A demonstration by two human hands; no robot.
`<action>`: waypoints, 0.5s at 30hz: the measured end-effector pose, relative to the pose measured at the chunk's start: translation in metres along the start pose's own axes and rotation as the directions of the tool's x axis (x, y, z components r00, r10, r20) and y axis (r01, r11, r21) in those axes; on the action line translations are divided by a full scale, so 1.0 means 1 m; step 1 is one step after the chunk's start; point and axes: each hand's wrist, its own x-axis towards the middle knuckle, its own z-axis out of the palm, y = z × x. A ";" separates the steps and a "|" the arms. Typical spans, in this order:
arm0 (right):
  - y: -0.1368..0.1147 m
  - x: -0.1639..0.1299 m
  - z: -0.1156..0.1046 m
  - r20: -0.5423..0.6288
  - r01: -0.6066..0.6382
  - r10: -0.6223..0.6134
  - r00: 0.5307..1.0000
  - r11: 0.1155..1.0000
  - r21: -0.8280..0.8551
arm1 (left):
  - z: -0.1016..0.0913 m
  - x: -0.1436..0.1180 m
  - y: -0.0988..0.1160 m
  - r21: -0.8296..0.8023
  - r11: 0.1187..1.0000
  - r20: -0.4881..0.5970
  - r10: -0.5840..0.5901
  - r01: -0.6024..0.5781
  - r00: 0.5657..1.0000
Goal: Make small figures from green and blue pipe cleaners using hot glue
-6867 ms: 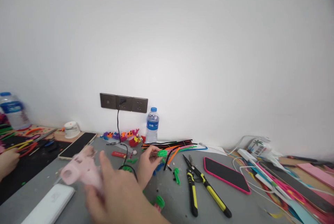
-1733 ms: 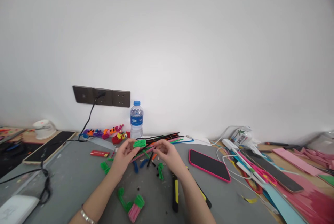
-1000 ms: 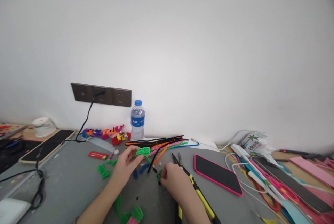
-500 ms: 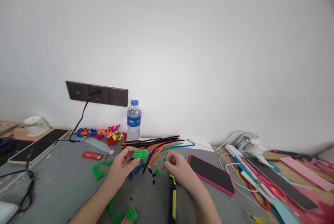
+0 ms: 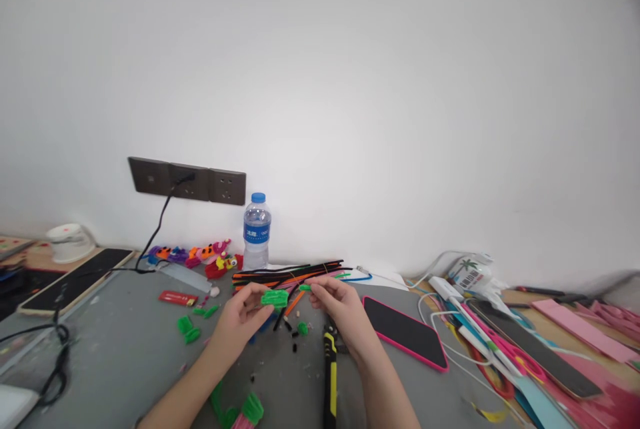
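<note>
My left hand (image 5: 246, 315) pinches a flat, folded bundle of green pipe cleaner (image 5: 275, 298) between thumb and fingers. To its right, my right hand (image 5: 336, 301) grips a short green pipe cleaner piece (image 5: 305, 287), its tip pointing toward the bundle with a small gap between. Below the hands lies a small green fuzzy ball (image 5: 303, 328) among tiny black bits. A yellow and black handled tool (image 5: 330, 375), seemingly pliers, rests under my right wrist, its head partly hidden. Further green pieces (image 5: 188, 329) lie left of my left hand.
Behind the hands lies a bundle of black and orange pipe cleaners (image 5: 290, 274) beside a water bottle (image 5: 257, 235). A pink-edged phone (image 5: 405, 333) is on the right, near cables and pink scissors (image 5: 525, 365). Colourful fuzzy figures (image 5: 200, 254) sit by the wall. A green and pink piece (image 5: 249, 410) lies in front.
My right hand has risen and moved slightly left with the green piece, closer to the bundle. My left hand has shifted a little right, turning the bundle's broad side more into view.
</note>
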 end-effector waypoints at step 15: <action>0.002 0.002 0.002 -0.042 0.006 -0.004 0.999 0.999 0.044 | 0.002 0.001 -0.004 -0.028 1.000 0.026 0.001 0.000 1.000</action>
